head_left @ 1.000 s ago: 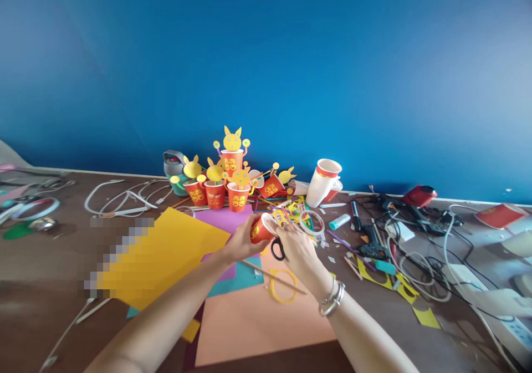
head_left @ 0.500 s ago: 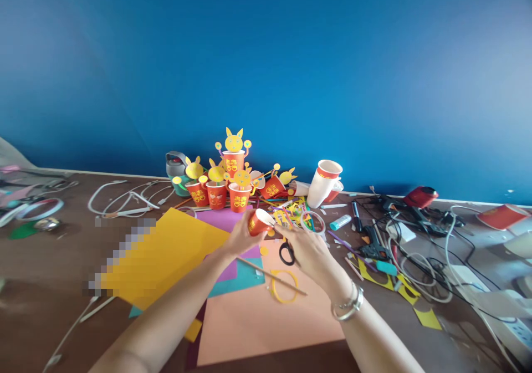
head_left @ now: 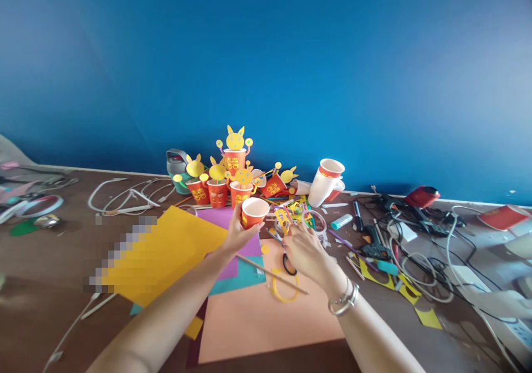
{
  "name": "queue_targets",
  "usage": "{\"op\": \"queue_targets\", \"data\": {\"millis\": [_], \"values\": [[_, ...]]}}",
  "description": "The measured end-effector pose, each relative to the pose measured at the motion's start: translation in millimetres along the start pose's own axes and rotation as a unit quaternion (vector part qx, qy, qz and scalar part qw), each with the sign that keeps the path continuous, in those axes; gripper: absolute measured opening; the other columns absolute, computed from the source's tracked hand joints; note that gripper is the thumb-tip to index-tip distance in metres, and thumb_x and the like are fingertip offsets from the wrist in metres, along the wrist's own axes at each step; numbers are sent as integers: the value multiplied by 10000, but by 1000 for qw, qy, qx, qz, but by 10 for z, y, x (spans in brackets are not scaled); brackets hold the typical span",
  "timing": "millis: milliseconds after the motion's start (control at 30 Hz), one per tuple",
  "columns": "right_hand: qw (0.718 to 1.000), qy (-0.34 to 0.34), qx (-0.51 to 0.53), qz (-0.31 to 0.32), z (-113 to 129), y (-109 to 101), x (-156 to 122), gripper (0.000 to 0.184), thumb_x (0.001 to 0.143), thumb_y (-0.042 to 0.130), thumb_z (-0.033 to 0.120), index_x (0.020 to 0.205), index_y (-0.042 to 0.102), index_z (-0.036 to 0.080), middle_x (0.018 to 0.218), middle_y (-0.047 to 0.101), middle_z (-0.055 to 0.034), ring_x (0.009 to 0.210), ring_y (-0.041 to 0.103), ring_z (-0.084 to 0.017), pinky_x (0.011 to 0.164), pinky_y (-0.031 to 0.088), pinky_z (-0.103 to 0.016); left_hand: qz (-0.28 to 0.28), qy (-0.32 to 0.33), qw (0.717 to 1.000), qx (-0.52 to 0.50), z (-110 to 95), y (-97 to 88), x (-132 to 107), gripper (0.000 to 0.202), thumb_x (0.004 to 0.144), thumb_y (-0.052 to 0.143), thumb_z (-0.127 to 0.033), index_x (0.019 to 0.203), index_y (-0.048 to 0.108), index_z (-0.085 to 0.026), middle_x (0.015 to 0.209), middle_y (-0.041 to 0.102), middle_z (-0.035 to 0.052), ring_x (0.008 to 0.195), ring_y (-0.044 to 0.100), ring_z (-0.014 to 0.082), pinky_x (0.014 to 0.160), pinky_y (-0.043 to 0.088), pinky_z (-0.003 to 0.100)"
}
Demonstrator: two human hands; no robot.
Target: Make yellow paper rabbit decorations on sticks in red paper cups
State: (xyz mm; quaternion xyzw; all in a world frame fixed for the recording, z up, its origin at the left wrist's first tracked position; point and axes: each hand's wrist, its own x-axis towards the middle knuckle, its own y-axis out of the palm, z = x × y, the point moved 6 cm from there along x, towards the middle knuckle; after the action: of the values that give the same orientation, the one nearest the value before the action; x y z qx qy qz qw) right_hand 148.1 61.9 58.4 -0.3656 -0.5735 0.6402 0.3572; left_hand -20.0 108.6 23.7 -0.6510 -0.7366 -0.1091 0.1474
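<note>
A red paper cup (head_left: 248,219) with a white inside is held upright in my left hand (head_left: 238,235), fingers wrapped round its side. My right hand (head_left: 305,246) is closed on a pair of scissors (head_left: 290,264); a black handle loop hangs below the fingers and the blades point left toward the cup, apart from it. Beneath both hands lie a peach paper sheet (head_left: 266,323), a teal sheet (head_left: 236,281) and a purple sheet (head_left: 216,215). A thin wooden stick (head_left: 272,275) and a yellow paper ring (head_left: 285,295) rest on the peach sheet.
Behind stand several red cups with yellow paper animal heads (head_left: 235,138). A stack of white cups (head_left: 322,187) leans at the back. Yellow paper (head_left: 174,251) lies left. A glue gun (head_left: 372,243), marker (head_left: 341,221) and tangled cables (head_left: 419,267) crowd the right; a blue wall (head_left: 266,73) rises behind.
My left hand has turned the cup from tilted to upright, moving it slightly left. My right hand has drawn the scissors away from the cup's rim, a little lower.
</note>
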Motion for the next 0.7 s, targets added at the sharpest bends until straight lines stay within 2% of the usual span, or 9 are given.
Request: {"op": "queue_targets", "data": {"millis": [133, 267, 367, 467, 600, 700], "values": [[998, -53, 18, 37, 345, 112, -39, 170, 806, 534, 189, 828, 696, 143, 869, 684, -112, 865, 612, -225, 795, 419, -311, -17, 17, 1000, 3, -36, -33, -3, 652, 679, 732, -350, 1236, 416, -223, 1078, 634, 87, 1021, 622, 238, 887, 518, 382], [996, -45, 19, 68, 426, 183, -18, 160, 753, 528, 131, 768, 686, 147, 759, 687, -98, 737, 628, -198, 649, 385, -269, -42, 30, 999, 16, -87, -83, 2, 641, 685, 734, -351, 1229, 414, -240, 1097, 621, 82, 1072, 600, 246, 926, 494, 396], [998, -23, 24, 62, 306, 104, -11, 129, 729, 529, 126, 707, 653, 154, 709, 675, -72, 661, 615, -177, 555, 313, -257, -95, 43, 994, 34, -122, -167, 23, 652, 692, 737, -342, 1241, 401, -243, 1120, 604, 88, 1102, 580, 249, 933, 484, 396], [995, 6, 74, 58, 55, -59, -55, 62, 724, 568, 174, 683, 614, 171, 680, 656, -30, 620, 577, -146, 536, 279, -246, -129, 39, 990, 46, -122, -230, 47, 683, 693, 741, -355, 1262, 380, -243, 1151, 586, 95, 1103, 574, 249, 947, 475, 407], [978, 16, 202, 46, -312, -316, -155, 35, 679, 594, 173, 708, 580, 187, 662, 625, 24, 597, 528, -111, 535, 296, -218, -94, 35, 994, 29, -67, -209, 56, 612, 744, 691, -428, 1256, 408, -252, 1140, 601, 83, 1133, 557, 250, 988, 454, 422], [953, 0, 302, 19, -462, -452, -191, 45, 711, 549, 161, 748, 554, 185, 680, 601, 29, 614, 518, -104, 553, 351, -203, -57, 32, 998, 9, -6, -164, 34, 543, 789, 635, -466, 1250, 448, -248, 1121, 618, 77, 1134, 561, 249, 988, 460, 434]]}}
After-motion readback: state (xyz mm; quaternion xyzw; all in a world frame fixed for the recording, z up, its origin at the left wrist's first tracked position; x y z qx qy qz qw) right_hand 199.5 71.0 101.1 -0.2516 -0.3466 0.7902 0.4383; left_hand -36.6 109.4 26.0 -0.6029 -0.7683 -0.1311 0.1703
